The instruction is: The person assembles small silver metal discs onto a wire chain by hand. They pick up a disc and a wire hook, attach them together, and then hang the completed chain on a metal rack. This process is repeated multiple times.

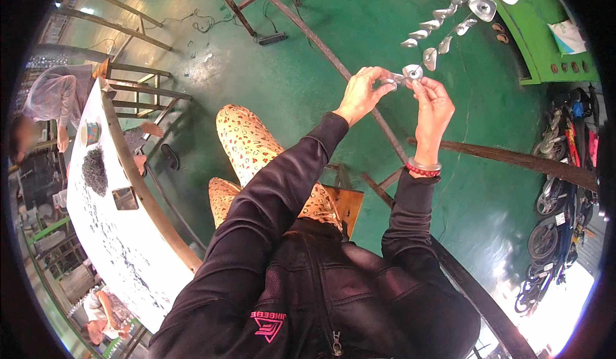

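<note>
well apart from the table edge (160,214), right grip (433,107) pinches silvery disc (412,71).

White table (149,237); dark heap (95,171), scattered bits (123,261), round container (90,133)

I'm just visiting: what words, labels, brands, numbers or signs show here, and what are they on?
Black jacket: pink lettering above a pink triangular emblem; I won't copy out the wording.
White-and-teal bag on the green surface: any print too small to read.
Motorbikes: any markings too small to read.
</note>
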Motion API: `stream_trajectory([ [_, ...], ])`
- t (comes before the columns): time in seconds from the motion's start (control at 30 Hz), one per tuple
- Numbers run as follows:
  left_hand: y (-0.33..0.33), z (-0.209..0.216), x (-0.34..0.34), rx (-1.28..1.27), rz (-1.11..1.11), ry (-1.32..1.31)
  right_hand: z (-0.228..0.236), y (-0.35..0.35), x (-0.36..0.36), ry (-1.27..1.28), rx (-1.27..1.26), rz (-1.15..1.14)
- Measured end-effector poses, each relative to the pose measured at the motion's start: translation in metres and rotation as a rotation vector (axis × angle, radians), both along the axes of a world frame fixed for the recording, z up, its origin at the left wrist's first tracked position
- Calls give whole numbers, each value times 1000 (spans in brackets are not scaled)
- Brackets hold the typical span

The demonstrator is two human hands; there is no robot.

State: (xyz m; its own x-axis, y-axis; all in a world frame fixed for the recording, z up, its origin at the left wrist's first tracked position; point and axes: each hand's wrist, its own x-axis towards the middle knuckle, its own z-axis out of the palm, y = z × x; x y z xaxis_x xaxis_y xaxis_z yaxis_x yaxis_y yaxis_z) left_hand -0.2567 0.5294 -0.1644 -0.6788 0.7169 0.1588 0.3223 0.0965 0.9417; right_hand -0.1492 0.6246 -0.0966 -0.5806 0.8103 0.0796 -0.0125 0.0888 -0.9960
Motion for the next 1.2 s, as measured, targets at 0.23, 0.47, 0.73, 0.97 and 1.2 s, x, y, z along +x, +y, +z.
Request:
stream_trajectory([
  [0.23,-6,11,0,6,-10,-98,-9,3,1,61,8,-63],
  [0.47,-7,18,-6,129,-106,153,-8,11,3,40,79,-115],
  [0.73,-19,40,-39,173,-385,661,-4,9,1,-50,142,-74],
  [0.97,-28,48,-46,161,-433,747,-1,12,0,-31,78,48],
  [1.2,-27,43,-42,166,-476,789,-12,7,2,79,-68,98],
])
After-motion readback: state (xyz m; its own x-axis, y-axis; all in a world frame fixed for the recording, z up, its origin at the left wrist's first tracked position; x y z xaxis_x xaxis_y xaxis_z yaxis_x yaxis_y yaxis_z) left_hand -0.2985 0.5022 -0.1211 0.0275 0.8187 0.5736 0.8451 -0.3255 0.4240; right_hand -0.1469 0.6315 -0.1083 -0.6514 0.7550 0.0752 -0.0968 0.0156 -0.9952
